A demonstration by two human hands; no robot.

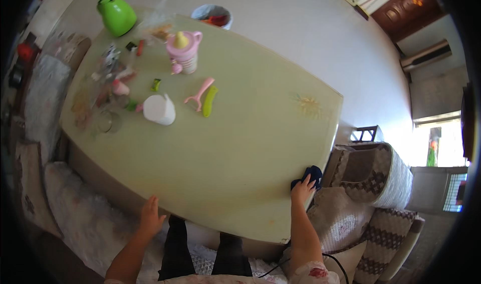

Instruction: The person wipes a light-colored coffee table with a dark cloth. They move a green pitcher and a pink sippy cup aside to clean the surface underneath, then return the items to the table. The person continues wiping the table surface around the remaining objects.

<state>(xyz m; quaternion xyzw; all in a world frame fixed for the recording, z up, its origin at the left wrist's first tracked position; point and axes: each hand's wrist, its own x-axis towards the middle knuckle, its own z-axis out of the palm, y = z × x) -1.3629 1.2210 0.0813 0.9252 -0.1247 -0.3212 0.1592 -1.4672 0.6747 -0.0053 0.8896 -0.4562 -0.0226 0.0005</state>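
Note:
My right hand (303,189) rests on a crumpled dark blue cloth (315,174) at the right edge of a pale green tabletop (240,148). The fingers spread over the cloth, pressing it against the surface. At the table's near edge, my left hand (152,217) is held out with nothing in it, thumb away from the straight fingers. Farther off lie a pink peeler (203,92) and, close beside it, a lime-green folding knife or handle (210,101). To their left is a white cup-like container (159,110), its kind unclear.
A pink lidded cup (184,55) and a green jug (117,15) stand toward the far left. Near them are a clear glass (109,121), a small green wrapper (156,84) and blurred clutter. A lined bin (212,15) is beyond the table; a covered sofa (345,220) borders the right.

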